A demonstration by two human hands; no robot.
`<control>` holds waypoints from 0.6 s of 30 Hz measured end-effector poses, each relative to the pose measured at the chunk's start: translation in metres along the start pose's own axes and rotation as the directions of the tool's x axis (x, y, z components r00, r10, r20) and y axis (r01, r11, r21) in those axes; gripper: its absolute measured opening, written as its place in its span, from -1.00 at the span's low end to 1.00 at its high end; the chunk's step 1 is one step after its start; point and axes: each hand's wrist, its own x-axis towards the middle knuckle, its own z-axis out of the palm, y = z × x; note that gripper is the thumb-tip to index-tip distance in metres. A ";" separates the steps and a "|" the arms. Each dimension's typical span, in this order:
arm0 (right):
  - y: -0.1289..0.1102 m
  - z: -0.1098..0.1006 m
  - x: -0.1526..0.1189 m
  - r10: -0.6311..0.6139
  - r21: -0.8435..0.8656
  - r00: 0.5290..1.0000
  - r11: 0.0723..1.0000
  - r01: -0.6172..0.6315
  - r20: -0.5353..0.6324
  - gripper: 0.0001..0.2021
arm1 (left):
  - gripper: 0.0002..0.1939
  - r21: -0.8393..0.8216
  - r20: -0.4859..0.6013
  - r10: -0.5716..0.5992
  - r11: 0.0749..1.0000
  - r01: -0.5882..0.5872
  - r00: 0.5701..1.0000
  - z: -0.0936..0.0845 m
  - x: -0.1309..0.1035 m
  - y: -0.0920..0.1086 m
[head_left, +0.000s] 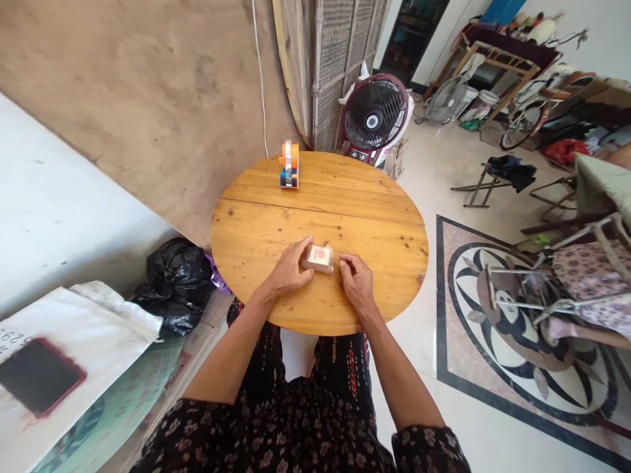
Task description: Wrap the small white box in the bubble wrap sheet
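Note:
A small pale box with a red print (321, 257) lies on the round wooden table (384, 217), near its front edge. My left hand (290, 269) rests on the table with its fingers against the box's left side, holding it. My right hand (357, 281) sits just right of the box, fingertips pinched together at its right end; what they pinch is too small to make out. An orange tape dispenser (289, 164) stands at the far side of the table, apart from both hands.
A floor fan (374, 118) stands behind the table by a wicker screen. A black plastic bag (177, 282) lies on the floor at the left, beside a white sack with a dark phone (39, 376) on it. Chairs and clutter fill the right side.

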 end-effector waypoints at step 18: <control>-0.004 -0.002 -0.001 -0.075 -0.014 0.996 0.997 0.075 -0.052 -0.86 | -0.26 -0.001 -0.040 -0.017 1.000 0.017 0.999 0.004 0.002 -0.003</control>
